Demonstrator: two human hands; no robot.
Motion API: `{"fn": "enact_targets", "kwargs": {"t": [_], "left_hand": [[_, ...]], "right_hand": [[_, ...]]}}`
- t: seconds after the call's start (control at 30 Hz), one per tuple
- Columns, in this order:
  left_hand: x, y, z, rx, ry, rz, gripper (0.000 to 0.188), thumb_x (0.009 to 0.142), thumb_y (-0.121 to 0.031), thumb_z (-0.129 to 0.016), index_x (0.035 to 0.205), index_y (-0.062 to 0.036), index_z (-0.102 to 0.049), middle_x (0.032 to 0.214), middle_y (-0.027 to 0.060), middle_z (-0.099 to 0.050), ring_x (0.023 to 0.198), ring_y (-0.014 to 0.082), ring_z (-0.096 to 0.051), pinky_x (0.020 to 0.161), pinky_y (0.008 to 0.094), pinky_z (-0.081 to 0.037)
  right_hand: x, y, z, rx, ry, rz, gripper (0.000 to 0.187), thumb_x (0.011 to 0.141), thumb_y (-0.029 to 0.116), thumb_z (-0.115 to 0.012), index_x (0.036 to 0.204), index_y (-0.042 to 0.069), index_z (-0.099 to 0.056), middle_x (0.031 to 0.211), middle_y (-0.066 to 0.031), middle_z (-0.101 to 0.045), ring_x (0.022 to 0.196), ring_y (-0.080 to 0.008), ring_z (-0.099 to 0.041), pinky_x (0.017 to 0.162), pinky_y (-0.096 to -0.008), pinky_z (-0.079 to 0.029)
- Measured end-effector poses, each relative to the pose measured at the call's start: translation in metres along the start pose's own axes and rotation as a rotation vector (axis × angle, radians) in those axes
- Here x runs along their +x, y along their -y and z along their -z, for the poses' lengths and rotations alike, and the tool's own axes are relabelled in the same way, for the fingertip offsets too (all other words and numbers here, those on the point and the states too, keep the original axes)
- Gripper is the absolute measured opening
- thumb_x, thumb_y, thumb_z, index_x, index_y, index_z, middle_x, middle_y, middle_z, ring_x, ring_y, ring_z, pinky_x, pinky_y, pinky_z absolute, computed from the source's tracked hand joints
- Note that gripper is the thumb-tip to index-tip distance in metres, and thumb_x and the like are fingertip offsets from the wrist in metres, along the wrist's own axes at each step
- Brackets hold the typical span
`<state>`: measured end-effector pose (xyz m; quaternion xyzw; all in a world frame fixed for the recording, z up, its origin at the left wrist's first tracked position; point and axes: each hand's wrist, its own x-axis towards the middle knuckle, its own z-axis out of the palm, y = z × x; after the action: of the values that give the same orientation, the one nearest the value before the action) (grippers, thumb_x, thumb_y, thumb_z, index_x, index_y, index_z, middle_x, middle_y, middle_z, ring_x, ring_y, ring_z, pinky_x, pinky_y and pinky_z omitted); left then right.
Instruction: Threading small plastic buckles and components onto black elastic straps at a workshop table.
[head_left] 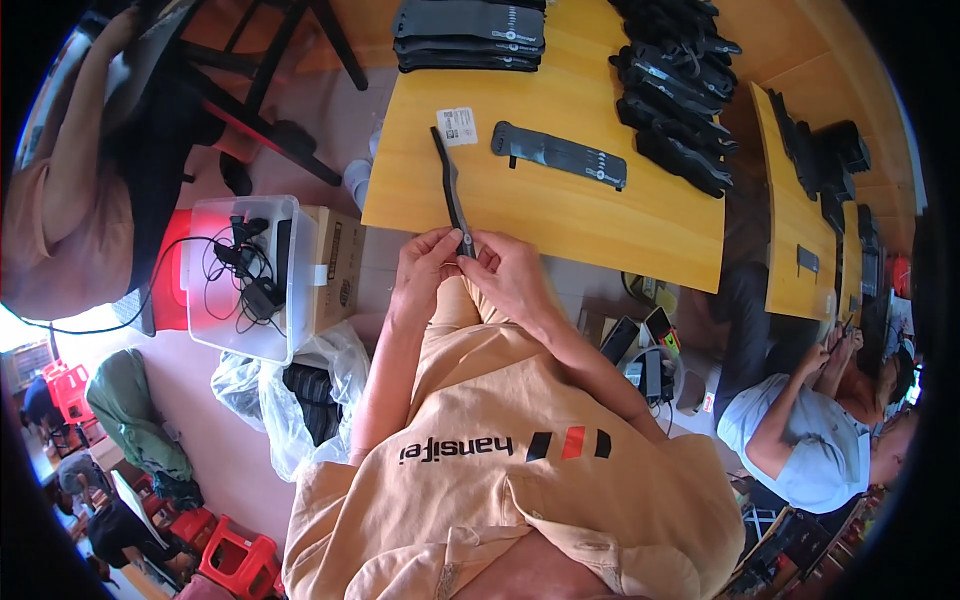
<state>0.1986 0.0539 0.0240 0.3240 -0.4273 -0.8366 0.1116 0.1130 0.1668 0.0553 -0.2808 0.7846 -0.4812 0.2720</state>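
Observation:
Just off the table's near edge, my left hand (427, 268) and my right hand (512, 278) pinch the near end of a long black strap (449, 183). Turned edge-on, the strap points away from me over the tabletop. Its lower end lies between my fingertips, which partly hide it. A similar dark grey strap (560, 156) with pale printing lies flat to the right, a small tab sticking out from its side. Close to the held strap's far tip is a white printed label (457, 126) on the table.
On the yellow table (600, 235) stand a stack of dark straps (468, 38) and a heap of black straps (675, 100). Left of me, a clear bin (212, 310) holds cables and adapters beside a cardboard box (338, 265). A co-worker (800, 430) sits at right, another person (80, 220) at left.

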Motion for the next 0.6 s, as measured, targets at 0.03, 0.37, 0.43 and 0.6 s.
{"fn": "enact_targets", "kwargs": {"t": [0.03,0.37,0.43,0.6], "left_hand": [[-0.001,-0.002,0.001,-0.087,0.045,0.018,0.019,0.089,-0.018,-0.056,0.095,-0.0016,-0.062,0.082,0.0042,-0.064,0.07,0.0098,-0.059,0.064,0.0223,-0.049],[-0.016,-0.016,-0.021,-0.102,0.108,-0.062,0.01,0.088,-0.01,-0.054,0.089,-0.0007,-0.06,0.082,0.0075,-0.064,0.073,0.0133,-0.063,0.065,0.024,-0.053],[-0.018,-0.016,-0.023,-0.111,0.095,-0.057,0.01,0.088,-0.009,-0.054,0.089,-0.0013,-0.059,0.081,0.0078,-0.064,0.071,0.014,-0.064,0.064,0.0238,-0.054],[-0.018,-0.016,-0.024,-0.204,0.104,0.001,0.012,0.09,-0.011,-0.048,0.092,-0.0018,-0.056,0.086,0.0099,-0.065,0.075,0.0153,-0.065,0.067,0.0256,-0.055]], "right_hand": [[-0.002,-0.002,0.004,0.0,0.003,-0.004,0.025,0.071,0.013,-0.068,0.092,0.0,-0.065,0.064,-0.013,-0.058,0.058,-0.0214,-0.058,0.056,-0.0333,-0.047],[-0.006,0.014,0.035,0.101,0.087,0.206,0.022,0.076,-0.005,-0.062,0.098,-0.001,-0.061,0.08,-0.0134,-0.061,0.07,-0.0188,-0.063,0.062,-0.0277,-0.05],[-0.007,0.013,0.038,-0.043,0.13,0.227,0.027,0.075,-0.004,-0.063,0.101,0.001,-0.06,0.078,-0.0126,-0.06,0.069,-0.0188,-0.062,0.061,-0.028,-0.05],[-0.011,0.023,0.048,0.176,0.101,0.05,0.039,0.071,-0.002,-0.066,0.109,0.003,-0.058,0.076,-0.0101,-0.056,0.068,-0.0206,-0.061,0.062,-0.0286,-0.05]]}}
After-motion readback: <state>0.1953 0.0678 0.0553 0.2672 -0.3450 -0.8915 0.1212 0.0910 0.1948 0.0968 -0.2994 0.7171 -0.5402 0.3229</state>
